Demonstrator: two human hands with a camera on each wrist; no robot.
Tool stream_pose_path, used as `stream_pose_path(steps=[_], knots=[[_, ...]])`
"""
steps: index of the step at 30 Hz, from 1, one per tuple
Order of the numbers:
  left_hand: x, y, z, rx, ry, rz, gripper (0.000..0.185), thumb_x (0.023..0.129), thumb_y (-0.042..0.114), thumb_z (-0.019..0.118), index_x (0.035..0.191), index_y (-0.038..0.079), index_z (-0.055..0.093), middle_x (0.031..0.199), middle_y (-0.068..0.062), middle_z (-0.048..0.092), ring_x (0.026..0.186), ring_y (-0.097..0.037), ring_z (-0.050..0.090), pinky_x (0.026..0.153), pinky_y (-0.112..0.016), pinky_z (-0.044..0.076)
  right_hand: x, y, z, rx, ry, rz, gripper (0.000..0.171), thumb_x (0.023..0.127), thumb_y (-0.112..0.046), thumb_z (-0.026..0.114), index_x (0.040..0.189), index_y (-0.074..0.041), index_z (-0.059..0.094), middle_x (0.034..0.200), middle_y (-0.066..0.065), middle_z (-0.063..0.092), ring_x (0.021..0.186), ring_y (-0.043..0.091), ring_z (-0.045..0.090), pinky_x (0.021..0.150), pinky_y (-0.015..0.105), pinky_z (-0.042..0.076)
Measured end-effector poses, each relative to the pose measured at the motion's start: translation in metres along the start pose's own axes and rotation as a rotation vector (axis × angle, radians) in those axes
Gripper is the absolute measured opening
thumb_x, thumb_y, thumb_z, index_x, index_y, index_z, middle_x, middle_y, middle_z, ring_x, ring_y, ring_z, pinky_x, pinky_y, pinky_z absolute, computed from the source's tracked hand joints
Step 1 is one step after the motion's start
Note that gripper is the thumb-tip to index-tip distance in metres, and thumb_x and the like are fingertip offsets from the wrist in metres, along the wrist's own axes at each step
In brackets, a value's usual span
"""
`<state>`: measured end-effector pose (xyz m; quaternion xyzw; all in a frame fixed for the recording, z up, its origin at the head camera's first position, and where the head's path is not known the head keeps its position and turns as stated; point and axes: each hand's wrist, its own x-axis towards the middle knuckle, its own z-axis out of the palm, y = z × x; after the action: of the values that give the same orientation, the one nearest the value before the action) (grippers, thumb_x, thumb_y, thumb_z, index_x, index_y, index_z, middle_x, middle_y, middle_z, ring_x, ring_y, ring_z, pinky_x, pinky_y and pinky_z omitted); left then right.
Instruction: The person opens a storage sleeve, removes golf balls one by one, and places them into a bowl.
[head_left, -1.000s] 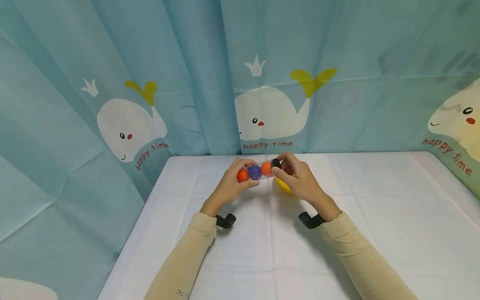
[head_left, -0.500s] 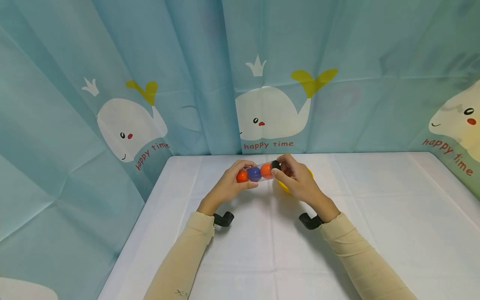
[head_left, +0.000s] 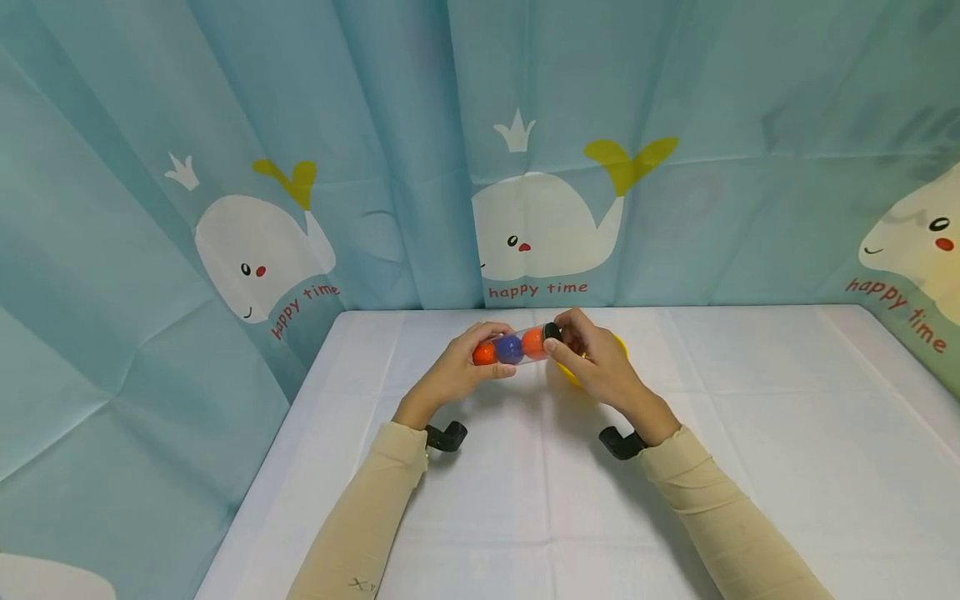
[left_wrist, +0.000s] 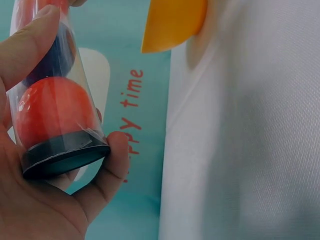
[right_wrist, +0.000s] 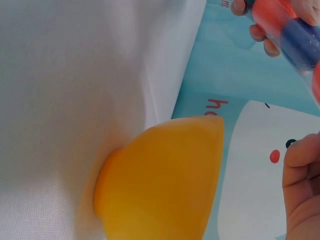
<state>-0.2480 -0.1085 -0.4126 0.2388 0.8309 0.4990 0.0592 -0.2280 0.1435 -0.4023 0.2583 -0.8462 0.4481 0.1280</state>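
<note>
A clear plastic tube (left_wrist: 75, 87) is held in the air between both hands, tilted a little, its right end higher in the head view. Inside sit an orange ball (head_left: 484, 353), a blue ball (head_left: 509, 349) and another orange ball (head_left: 532, 342) in a row. My left hand (head_left: 453, 367) grips the left end, where a black end cap (left_wrist: 65, 155) shows near the palm. With thumb and fingers, my right hand (head_left: 600, 354) pinches the black cap (head_left: 552, 332) at the other end. A yellow bowl (right_wrist: 160, 185) stands upright on the table below the right hand, which partly hides it.
A white cloth (head_left: 495, 500) covers the table. Behind and to the left hangs a blue curtain (head_left: 405, 217) with printed whales, close past the table's back edge. Black wrist mounts (head_left: 447, 437) stick out from both wrists.
The left hand and forearm have shifted slightly left and down, and the tube's left end has dropped slightly. More of the yellow bowl shows past the right hand. Both grips stay on the tube.
</note>
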Motion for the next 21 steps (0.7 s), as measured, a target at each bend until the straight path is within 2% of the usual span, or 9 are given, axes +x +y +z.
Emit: stream_pose_path(steps=[7,14,21], knots=[[-0.0002,-0.0004,-0.0014,-0.020,-0.019,0.002,0.048,0.090,0.016,0.080,0.133,0.019,0.060,0.137,-0.005,0.059,0.122,-0.027,0.055,0.111,-0.049,0.045,0.0000,0.0024,0.0008,-0.006,-0.009,-0.015,0.023,0.100,-0.027,0.063,0.116,-0.010,0.058,0.074,0.000,0.051,0.064,0.014,0.047,0.058,0.026,0.037],[-0.0003,-0.0023,-0.0037,-0.028,-0.048,0.007,0.049,0.090,0.021,0.080,0.134,0.019,0.059,0.137,-0.005,0.060,0.120,-0.025,0.057,0.108,-0.046,0.047,0.0006,0.0050,0.0024,0.001,-0.028,-0.012,0.024,0.101,-0.029,0.062,0.117,-0.011,0.057,0.075,0.001,0.050,0.066,0.014,0.047,0.058,0.026,0.037],[-0.0007,-0.0017,-0.0062,-0.031,-0.065,0.015,0.048,0.091,0.019,0.079,0.135,0.016,0.059,0.136,-0.007,0.061,0.117,-0.025,0.059,0.105,-0.043,0.048,0.0006,0.0031,0.0024,-0.005,-0.043,-0.006,0.026,0.102,-0.029,0.062,0.119,-0.010,0.056,0.076,0.001,0.049,0.066,0.016,0.046,0.059,0.026,0.036]])
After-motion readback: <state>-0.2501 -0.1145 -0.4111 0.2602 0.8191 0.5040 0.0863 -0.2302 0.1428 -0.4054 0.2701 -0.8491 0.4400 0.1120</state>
